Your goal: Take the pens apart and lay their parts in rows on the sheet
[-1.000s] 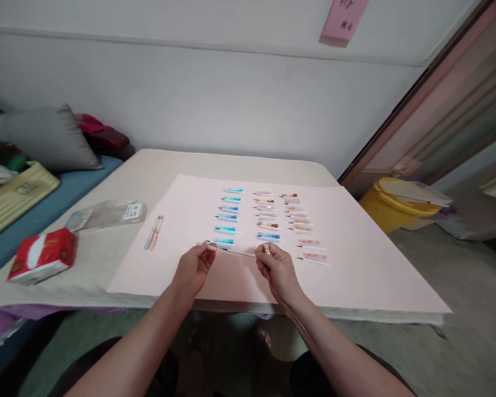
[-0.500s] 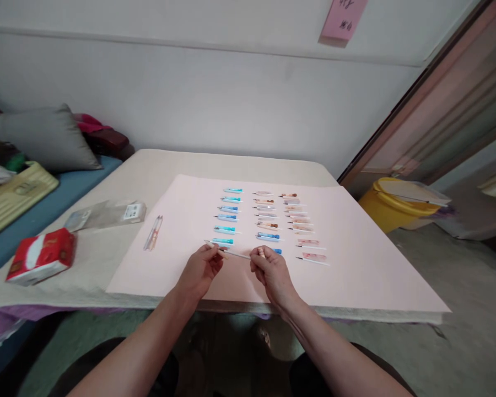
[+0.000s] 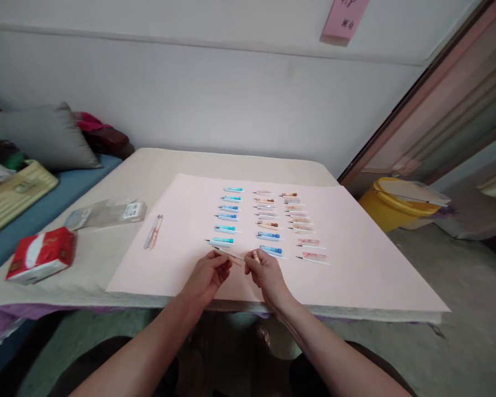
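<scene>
My left hand (image 3: 210, 273) pinches one end of a thin white stick (image 3: 230, 256) with a dark tip, low over the pink paper sheet (image 3: 355, 270). My right hand (image 3: 263, 271) is closed on a small peach-coloured cap (image 3: 255, 255) at the stick's other end. Both hands hover near the sheet's front edge. Beyond them lie three neat columns of small capped sticks: a blue column (image 3: 227, 216), a mixed middle column (image 3: 267, 218) and a peach column (image 3: 301, 226).
The sheet lies on a beige-covered table (image 3: 157, 171). Left of it are a clear packet (image 3: 107, 214), a pair of loose sticks (image 3: 154, 232) and a red tissue pack (image 3: 41, 255). A grey cushion (image 3: 49, 135) lies far left, a yellow bin (image 3: 391, 203) stands at right.
Both hands have drawn closer together and slightly toward me, so less of the stick shows between them. A blue capped stick now lies uncovered just beyond my right hand.
</scene>
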`<action>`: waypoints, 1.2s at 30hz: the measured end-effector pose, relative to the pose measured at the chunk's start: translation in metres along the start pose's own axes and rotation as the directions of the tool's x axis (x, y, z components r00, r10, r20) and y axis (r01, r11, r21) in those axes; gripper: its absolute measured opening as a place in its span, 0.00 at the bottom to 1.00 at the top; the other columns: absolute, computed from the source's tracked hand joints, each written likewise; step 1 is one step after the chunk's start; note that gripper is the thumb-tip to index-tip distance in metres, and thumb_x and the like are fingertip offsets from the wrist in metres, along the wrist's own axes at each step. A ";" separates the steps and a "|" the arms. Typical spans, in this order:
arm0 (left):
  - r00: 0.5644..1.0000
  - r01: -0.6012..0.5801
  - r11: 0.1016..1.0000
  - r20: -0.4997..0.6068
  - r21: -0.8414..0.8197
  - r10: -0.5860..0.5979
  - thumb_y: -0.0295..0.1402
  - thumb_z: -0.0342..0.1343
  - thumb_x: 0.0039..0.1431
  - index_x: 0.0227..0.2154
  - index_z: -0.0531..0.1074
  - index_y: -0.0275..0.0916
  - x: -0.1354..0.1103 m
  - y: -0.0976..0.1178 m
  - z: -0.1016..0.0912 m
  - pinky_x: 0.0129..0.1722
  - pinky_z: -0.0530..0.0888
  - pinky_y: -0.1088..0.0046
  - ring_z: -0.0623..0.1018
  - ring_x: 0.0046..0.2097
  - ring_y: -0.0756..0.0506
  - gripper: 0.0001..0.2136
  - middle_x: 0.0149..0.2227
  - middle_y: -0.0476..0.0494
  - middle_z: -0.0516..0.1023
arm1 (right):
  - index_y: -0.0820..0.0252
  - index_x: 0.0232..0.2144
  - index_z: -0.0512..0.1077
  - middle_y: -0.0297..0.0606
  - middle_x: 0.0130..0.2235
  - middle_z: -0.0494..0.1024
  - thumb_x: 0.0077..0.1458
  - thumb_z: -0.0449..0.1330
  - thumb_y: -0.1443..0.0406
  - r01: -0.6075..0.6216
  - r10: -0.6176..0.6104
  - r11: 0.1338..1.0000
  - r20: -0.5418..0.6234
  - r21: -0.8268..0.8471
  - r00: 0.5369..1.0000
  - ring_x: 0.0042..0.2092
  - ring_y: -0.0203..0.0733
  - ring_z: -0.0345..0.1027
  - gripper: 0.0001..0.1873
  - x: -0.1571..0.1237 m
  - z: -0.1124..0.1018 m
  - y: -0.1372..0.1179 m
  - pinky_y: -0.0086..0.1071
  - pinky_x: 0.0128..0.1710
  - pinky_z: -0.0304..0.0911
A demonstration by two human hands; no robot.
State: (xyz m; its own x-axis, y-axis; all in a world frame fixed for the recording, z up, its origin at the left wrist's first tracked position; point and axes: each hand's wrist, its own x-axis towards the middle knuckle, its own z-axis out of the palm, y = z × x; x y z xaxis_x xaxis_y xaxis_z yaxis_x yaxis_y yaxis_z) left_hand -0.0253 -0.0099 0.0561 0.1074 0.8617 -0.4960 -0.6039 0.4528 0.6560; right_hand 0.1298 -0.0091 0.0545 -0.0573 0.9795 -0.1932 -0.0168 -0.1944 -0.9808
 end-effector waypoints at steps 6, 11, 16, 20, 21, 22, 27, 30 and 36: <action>0.999 0.015 1.000 -0.033 -0.026 -0.015 0.24 0.60 0.47 0.26 0.69 0.35 -0.001 -0.003 -0.001 0.28 0.72 0.80 0.75 0.27 0.54 0.04 0.25 0.48 0.73 | 0.59 0.22 0.67 0.28 0.16 0.66 0.46 0.57 0.61 -0.012 0.013 0.999 0.028 -0.044 1.000 0.17 0.29 0.47 0.08 0.001 0.004 0.004 0.26 0.17 0.41; 0.999 0.007 1.000 -0.046 -0.019 -0.007 0.25 0.60 0.48 0.26 0.69 0.35 -0.001 -0.003 0.001 0.27 0.72 0.80 0.74 0.26 0.54 0.04 0.25 0.47 0.74 | 0.60 0.22 0.67 0.27 0.16 0.66 0.46 0.56 0.63 -0.021 0.024 0.998 0.050 -0.064 0.998 0.16 0.28 0.47 0.06 0.001 0.004 0.007 0.26 0.17 0.42; 0.999 0.027 1.000 -0.031 0.010 -0.027 0.25 0.60 0.47 0.27 0.69 0.34 -0.001 -0.005 0.001 0.26 0.71 0.81 0.74 0.26 0.54 0.04 0.25 0.47 0.74 | 0.60 0.21 0.66 0.27 0.16 0.65 0.46 0.55 0.64 -0.015 0.022 0.996 0.075 -0.092 0.997 0.16 0.28 0.46 0.06 0.000 0.003 0.006 0.25 0.18 0.42; 1.000 0.022 1.000 -0.022 0.017 -0.022 0.25 0.60 0.48 0.26 0.69 0.34 -0.002 -0.006 0.001 0.27 0.72 0.81 0.74 0.26 0.54 0.04 0.25 0.47 0.74 | 0.60 0.21 0.65 0.27 0.15 0.64 0.46 0.55 0.65 -0.024 0.033 0.995 0.084 -0.098 0.996 0.17 0.28 0.47 0.06 -0.001 0.004 0.002 0.25 0.17 0.42; 1.000 0.022 1.000 -0.020 0.017 -0.021 0.25 0.60 0.48 0.26 0.69 0.34 -0.002 -0.006 0.001 0.27 0.72 0.81 0.74 0.26 0.54 0.04 0.25 0.47 0.74 | 0.60 0.21 0.65 0.27 0.15 0.64 0.46 0.55 0.65 -0.025 0.033 0.995 0.085 -0.095 0.996 0.17 0.28 0.47 0.06 -0.001 0.005 0.002 0.25 0.17 0.42; 1.000 0.022 1.000 -0.019 0.016 -0.022 0.25 0.60 0.48 0.26 0.69 0.34 -0.002 -0.006 0.001 0.27 0.72 0.80 0.74 0.26 0.54 0.04 0.25 0.46 0.74 | 0.60 0.21 0.65 0.26 0.15 0.64 0.46 0.55 0.65 -0.025 0.033 0.996 0.086 -0.091 0.996 0.17 0.28 0.47 0.06 -0.001 0.005 0.001 0.25 0.17 0.42; 0.999 0.034 0.999 -0.027 0.016 -0.033 0.25 0.59 0.47 0.25 0.69 0.34 0.000 -0.007 0.000 0.25 0.71 0.80 0.74 0.24 0.54 0.04 0.23 0.47 0.73 | 0.60 0.22 0.66 0.26 0.14 0.64 0.47 0.57 0.63 -0.051 0.059 0.997 0.136 -0.063 0.989 0.16 0.27 0.46 0.06 0.000 0.004 0.002 0.24 0.17 0.40; 0.998 0.023 1.000 -0.066 0.018 -0.022 0.25 0.59 0.47 0.24 0.68 0.34 0.001 -0.007 -0.001 0.23 0.70 0.81 0.72 0.23 0.54 0.04 0.21 0.48 0.72 | 0.60 0.21 0.65 0.26 0.15 0.64 0.47 0.58 0.61 -0.092 0.100 0.994 0.173 -0.051 0.980 0.15 0.26 0.45 0.10 0.001 0.003 0.002 0.24 0.16 0.38; 0.995 0.025 0.998 -0.093 0.057 -0.019 0.26 0.59 0.45 0.24 0.68 0.34 0.000 -0.006 0.000 0.21 0.69 0.82 0.71 0.22 0.54 0.05 0.20 0.49 0.71 | 0.63 0.29 0.70 0.31 0.21 0.71 0.51 0.55 0.54 -0.167 0.157 0.982 0.117 0.088 0.981 0.14 0.25 0.47 0.16 0.007 -0.003 0.005 0.24 0.15 0.37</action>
State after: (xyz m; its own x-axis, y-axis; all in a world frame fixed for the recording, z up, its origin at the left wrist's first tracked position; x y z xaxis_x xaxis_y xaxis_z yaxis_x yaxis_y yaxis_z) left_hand -0.0215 -0.0121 0.0525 0.0448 0.8276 -0.5595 -0.5549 0.4864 0.6750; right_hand 0.1327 -0.0028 0.0479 -0.1757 0.9239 -0.3400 -0.0944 -0.3596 -0.9283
